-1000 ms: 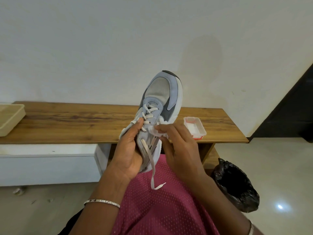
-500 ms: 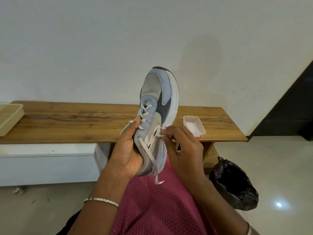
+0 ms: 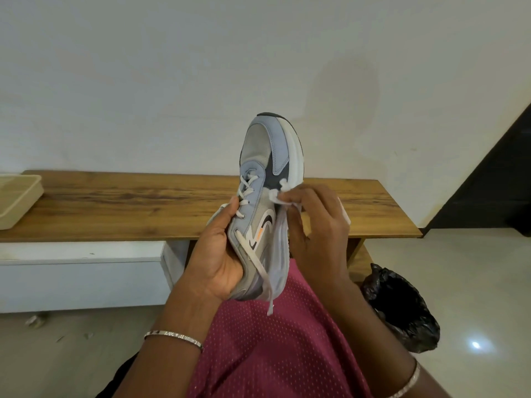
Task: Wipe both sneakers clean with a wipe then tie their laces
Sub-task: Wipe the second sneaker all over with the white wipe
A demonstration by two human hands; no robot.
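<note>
Though the right hand hides most of its pinched wipe, sneaker clamped in left hand.

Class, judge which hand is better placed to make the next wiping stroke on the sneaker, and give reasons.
The right hand: it pinches the wipe against the side of the sneaker. The left hand grips the sneaker, steadying it, and holds no wipe.

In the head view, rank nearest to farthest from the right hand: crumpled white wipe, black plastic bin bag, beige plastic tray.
1. Crumpled white wipe, pinched by the right hand.
2. Black plastic bin bag, floor, lower right.
3. Beige plastic tray, far left on the wooden bench.
</note>
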